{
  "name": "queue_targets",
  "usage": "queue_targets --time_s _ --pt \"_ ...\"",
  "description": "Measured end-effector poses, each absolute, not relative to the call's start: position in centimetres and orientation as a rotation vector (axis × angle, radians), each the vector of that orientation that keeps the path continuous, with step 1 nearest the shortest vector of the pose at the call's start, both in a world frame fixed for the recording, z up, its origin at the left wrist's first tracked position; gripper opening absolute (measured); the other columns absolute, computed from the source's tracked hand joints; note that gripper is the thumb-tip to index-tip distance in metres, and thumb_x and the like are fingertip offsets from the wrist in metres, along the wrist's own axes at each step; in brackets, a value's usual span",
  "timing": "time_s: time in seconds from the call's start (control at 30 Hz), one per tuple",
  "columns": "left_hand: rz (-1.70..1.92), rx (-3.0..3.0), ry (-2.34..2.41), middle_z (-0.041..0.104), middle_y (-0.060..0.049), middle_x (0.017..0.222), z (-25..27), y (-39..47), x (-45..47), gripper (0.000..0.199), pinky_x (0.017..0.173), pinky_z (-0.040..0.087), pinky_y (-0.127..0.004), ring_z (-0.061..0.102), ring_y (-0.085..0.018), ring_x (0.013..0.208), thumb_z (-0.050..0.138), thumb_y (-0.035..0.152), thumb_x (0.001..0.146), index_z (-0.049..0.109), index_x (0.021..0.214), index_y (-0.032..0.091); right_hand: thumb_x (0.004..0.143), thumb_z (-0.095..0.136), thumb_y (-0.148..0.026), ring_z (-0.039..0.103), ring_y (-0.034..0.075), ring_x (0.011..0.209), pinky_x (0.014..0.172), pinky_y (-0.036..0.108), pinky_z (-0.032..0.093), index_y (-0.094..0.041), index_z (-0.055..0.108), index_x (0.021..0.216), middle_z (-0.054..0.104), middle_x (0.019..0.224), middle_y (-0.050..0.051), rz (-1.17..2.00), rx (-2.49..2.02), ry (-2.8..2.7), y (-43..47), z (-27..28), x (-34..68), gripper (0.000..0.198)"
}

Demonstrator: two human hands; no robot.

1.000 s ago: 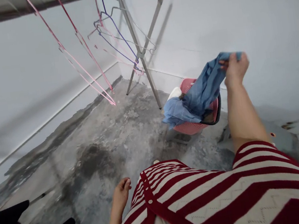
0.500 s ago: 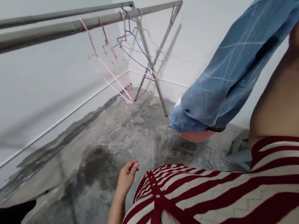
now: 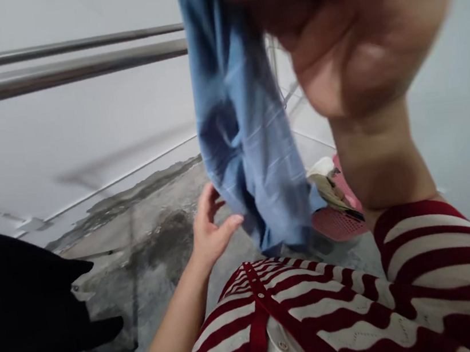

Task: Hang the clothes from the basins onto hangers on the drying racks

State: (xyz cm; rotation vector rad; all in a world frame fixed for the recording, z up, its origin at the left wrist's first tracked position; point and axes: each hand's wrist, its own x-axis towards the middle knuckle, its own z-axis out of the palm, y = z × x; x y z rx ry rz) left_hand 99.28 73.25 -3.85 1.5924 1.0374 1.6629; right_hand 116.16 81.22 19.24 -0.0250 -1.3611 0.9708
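Observation:
A blue garment with thin white lines hangs bunched in front of me; its exact kind does not show. My right hand, raised close to the camera and blurred, is closed on its upper part. The cloth's lower end dangles just above my striped top. At the garment's left edge is my left hand, with thumb and fingers apart. Its fingertips meet the cloth's outline, but I cannot tell whether they touch it.
Two metal rails run across the upper left. A pink basket with clothes in it stands low behind the garment. Something black fills the lower left. The concrete floor has dark patches along the wall.
My right hand has brought the garment up from the basket and leftward to in front of me. My left hand has risen toward the cloth, its fingers spreading. The view has shifted.

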Motion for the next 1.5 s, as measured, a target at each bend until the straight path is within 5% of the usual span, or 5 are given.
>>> queue_targets --time_s 0.13,0.53,0.83,1.03,1.5 --pt "1.886 1.621 1.140 0.048 -0.010 0.137 -1.5 73.7 96.3 0.068 0.097 0.044 -0.038 0.048 -0.026 0.124 0.065 0.050 0.076 0.040 0.134 0.028 0.093 0.039 -0.023 0.067 0.011 0.063 0.065 0.034 0.057 -0.015 0.047 0.087 0.060 0.068 -0.007 1.263 -0.086 -1.529 81.5 15.5 113.8 0.013" --pt "1.208 1.755 1.047 0.064 -0.010 0.115 -0.5 74.8 92.3 0.052 0.097 0.043 -0.038 0.055 -0.024 0.114 0.069 0.047 0.072 0.060 0.114 0.018 0.074 0.063 -0.058 0.023 0.001 0.028 0.024 0.015 0.014 -0.020 0.042 0.061 0.027 0.045 -0.009 1.460 -0.282 -1.914 83.7 10.3 112.1 0.045" --pt "1.321 1.403 1.471 0.052 0.005 0.053 -1.7 72.5 90.4 0.032 0.050 0.038 -0.019 0.048 -0.008 0.051 0.068 0.045 0.069 0.062 0.063 0.014 0.077 0.066 -0.044 0.041 0.005 0.043 0.037 0.016 0.030 -0.017 0.058 0.082 0.038 0.052 -0.007 1.281 -0.475 -2.040 86.3 7.6 112.0 0.029" --pt "1.531 1.460 1.722 0.065 0.001 0.066 -1.8 72.2 88.9 0.021 0.060 0.043 -0.022 0.056 -0.012 0.063 0.063 0.034 0.074 0.070 0.078 0.014 0.063 0.075 -0.048 0.053 0.009 0.057 0.053 0.021 0.042 -0.023 0.043 0.132 0.054 0.069 -0.006 0.945 -0.474 -2.279 87.6 2.6 113.0 0.079" --pt "0.631 1.921 2.170 0.066 -0.003 0.082 -5.3 72.0 89.3 0.015 0.067 0.042 -0.024 0.061 -0.017 0.077 0.054 0.027 0.081 0.067 0.086 0.021 0.084 0.054 -0.026 0.055 0.026 0.106 0.087 0.042 0.045 -0.018 0.064 0.080 0.060 0.107 0.010 -0.327 -0.384 -2.278 83.9 5.8 114.6 0.014"
